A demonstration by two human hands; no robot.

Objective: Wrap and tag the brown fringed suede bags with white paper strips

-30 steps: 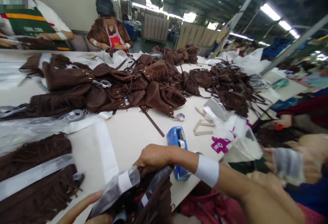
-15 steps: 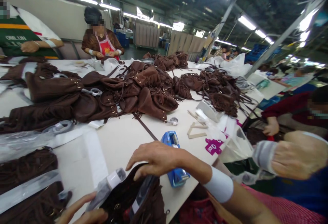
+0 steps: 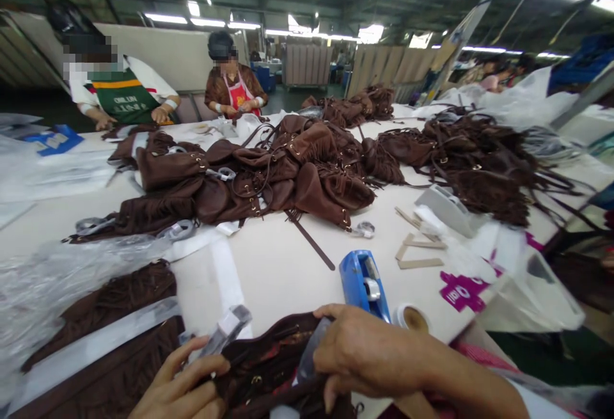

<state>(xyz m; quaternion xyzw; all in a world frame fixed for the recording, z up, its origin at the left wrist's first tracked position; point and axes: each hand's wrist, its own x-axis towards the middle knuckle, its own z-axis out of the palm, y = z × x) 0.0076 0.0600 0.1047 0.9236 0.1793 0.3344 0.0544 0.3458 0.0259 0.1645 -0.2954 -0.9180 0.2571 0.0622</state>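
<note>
A dark brown fringed handbag (image 3: 268, 348) stands before me with its mouth spread, showing a reddish lining. My left hand (image 3: 187, 384) is closed on the bag's left rim, beside a strap wrapped in clear plastic (image 3: 228, 329) that sticks up there. Over the right rim curls my right hand (image 3: 364, 348), its fingers closed on the edge and the thumb side reaching inside. Next to those fingers, a grey plastic-wrapped piece (image 3: 311, 348) shows in the bag. The bag's lower part is out of view.
Many brown fringed bags (image 3: 307, 182) are heaped across the white table (image 3: 283, 278). A blue tape dispenser (image 3: 355, 278), a tape roll (image 3: 412, 320) and cardboard strips (image 3: 419, 256) lie near my right hand. More wrapped bags (image 3: 119, 355) lie left. Two co-workers (image 3: 235, 89) are across the table.
My right hand has come down from above the bag onto its right rim. The bag's mouth is wider and its lining shows. My view has turned left.
</note>
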